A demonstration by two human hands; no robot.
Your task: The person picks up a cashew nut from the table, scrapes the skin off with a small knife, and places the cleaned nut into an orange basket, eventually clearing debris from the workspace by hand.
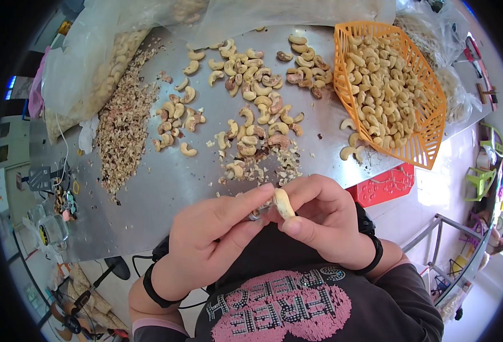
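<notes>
Between the thumb and fingers of my right hand (325, 219) is a pale, curved cashew nut (284, 203), held over the table's front edge. My left hand (217, 231) is closed in a pinch right beside it, its fingertips at the nut. A small shiny metallic piece (255, 215) shows under the left fingers; most of it is hidden, so its kind cannot be made out. Just beyond my hands, loose cashews (257, 122), some with reddish-brown skin on them, lie scattered on the metal table (177, 171) among small broken bits (288, 165).
An orange plastic basket (436, 137) full of pale cashews stands at the right. A long heap of skin flakes and crumbs (123, 142) lies on the left. Plastic bags (80, 74) of nuts line the back left. Below the right edge is a red plastic stool (385, 185).
</notes>
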